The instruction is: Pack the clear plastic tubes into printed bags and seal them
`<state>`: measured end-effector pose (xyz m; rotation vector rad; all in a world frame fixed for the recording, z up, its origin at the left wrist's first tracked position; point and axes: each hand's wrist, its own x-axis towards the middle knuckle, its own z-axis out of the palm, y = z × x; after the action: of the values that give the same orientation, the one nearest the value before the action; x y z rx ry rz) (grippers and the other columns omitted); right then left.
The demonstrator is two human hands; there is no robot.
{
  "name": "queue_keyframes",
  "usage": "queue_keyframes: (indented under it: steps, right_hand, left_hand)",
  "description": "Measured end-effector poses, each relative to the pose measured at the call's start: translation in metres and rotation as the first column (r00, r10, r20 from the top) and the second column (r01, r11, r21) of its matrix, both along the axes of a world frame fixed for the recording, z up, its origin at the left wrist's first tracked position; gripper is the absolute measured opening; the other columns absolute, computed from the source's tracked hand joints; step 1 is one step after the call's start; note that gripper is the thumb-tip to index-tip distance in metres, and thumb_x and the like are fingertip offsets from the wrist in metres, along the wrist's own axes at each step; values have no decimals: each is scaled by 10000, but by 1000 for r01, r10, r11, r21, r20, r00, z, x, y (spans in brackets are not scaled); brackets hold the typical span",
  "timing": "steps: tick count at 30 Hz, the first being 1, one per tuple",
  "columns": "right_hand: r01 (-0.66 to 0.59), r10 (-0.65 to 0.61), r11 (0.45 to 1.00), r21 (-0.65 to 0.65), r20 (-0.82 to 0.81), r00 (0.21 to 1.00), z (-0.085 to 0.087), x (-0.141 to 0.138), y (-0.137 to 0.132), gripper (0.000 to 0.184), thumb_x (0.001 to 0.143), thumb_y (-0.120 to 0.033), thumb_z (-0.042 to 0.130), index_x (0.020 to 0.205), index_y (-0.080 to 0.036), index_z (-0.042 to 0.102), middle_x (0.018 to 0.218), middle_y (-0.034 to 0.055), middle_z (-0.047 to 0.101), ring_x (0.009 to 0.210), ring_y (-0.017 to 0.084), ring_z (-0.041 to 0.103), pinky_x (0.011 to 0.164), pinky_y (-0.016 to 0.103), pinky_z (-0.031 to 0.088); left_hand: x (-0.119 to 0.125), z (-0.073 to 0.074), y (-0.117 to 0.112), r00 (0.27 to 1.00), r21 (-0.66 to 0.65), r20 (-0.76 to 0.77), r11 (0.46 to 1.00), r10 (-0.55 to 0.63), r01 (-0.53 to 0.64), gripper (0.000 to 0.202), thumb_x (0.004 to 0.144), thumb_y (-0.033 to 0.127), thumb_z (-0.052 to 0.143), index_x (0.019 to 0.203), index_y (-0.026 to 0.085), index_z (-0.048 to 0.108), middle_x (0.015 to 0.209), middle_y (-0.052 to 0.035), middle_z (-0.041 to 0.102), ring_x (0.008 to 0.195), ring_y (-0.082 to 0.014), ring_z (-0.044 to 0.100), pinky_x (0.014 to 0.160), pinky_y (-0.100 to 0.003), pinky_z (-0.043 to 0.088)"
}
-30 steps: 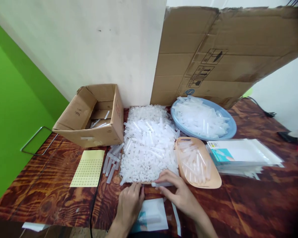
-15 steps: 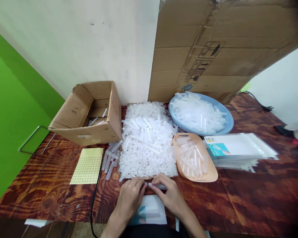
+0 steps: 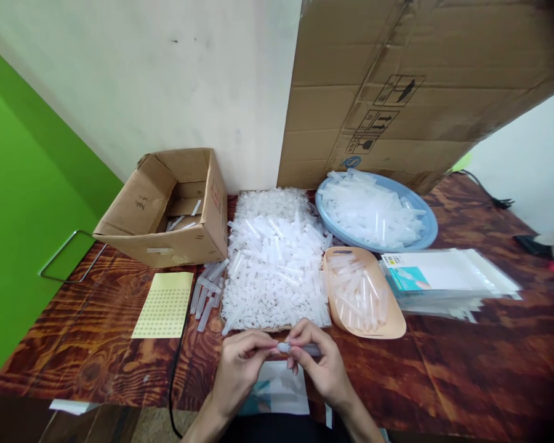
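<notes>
Just in front of the white pile, my two hands meet over the table's near edge. My right hand (image 3: pixel 321 369) is closed round a translucent plastic tube (image 3: pixel 312 349), held nearly level. At the tube's left end, a small whitish plastic piece (image 3: pixel 284 347) shows between the fingertips. My left hand (image 3: pixel 240 366) pinches this piece; the fingers partly cover it. Below the hands lies a clear plastic bag (image 3: pixel 284 394) with a teal print. The pile of white plastic tubes and small pieces (image 3: pixel 272 271) rests on a flat cardboard tray beyond my fingers.
An open cardboard box (image 3: pixel 184 246) stands left, near loose tubes (image 3: pixel 206 307) and a yellow sticker sheet (image 3: pixel 164 306). To the right are a peach tray (image 3: pixel 394 326) and a blue basin (image 3: pixel 429 227) with tubes, plus packaging bags (image 3: pixel 447 271). A large carton (image 3: pixel 341 92) rises behind.
My hands have come together, and my left fingertips now meet the whitish piece at the tube's end. The right hand has turned slightly, and the view has shifted a little.
</notes>
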<state>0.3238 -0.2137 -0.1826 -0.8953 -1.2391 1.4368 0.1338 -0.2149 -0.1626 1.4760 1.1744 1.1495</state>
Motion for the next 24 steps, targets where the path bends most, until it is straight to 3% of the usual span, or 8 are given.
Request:
queue_keyframes:
  steps: [4, 7, 14, 20, 24]
  right_hand:
    - [45, -45, 999, -6, -54, 998, 6, -5, 4, 177, 960, -310, 653, 844, -193, 591, 900, 22, 544, 576, 126, 647, 508, 254, 522]
    - [74, -74, 997, -5, -41, 996, 11, -7, 9, 202, 956, -342, 657, 835, -198, 584, 881, 12, 538, 557, 118, 630, 489, 240, 505]
    - [9, -10, 1000, 28, 25, 1000, 16, -2, 22, 184, 952, -329, 661, 844, -198, 591, 922, 26, 543, 567, 115, 632, 473, 231, 501]
    - [27, -45, 988, 155, 120, 992, 37, 6, 41, 214, 947, -378, 658, 838, -202, 605, 898, 53, 578, 645, 162, 634, 565, 295, 552]
    - [53, -110, 970, 237, 233, 966, 51, 8, 57, 176, 947, -339, 660, 836, -207, 622, 902, 74, 609, 747, 206, 649, 627, 327, 567]
  left_hand:
    - [11, 2, 6, 985, -38, 124, 993, 118, -115, 112, 818, 139, 751, 720, 188, 777, 719, -45, 767, 682, -189, 722, 642, -266, 586]
    - [14, 1, 11, 979, -30, 154, 991, 132, -129, 113, 816, 132, 746, 720, 183, 776, 705, -46, 764, 656, -183, 719, 617, -262, 583]
    - [6, 8, 26, 995, 157, 99, 988, -10, -5, 158, 892, 97, 672, 847, 188, 793, 772, -55, 785, 720, -185, 743, 673, -277, 593]
    - [7, 24, 44, 992, 325, 79, 943, -99, 68, 173, 911, 70, 654, 919, 194, 775, 841, -52, 790, 748, -168, 748, 679, -265, 593]
    - [1, 37, 75, 987, 310, -44, 937, -154, 160, 95, 928, 186, 680, 900, 184, 770, 822, -55, 786, 758, -181, 742, 703, -279, 585]
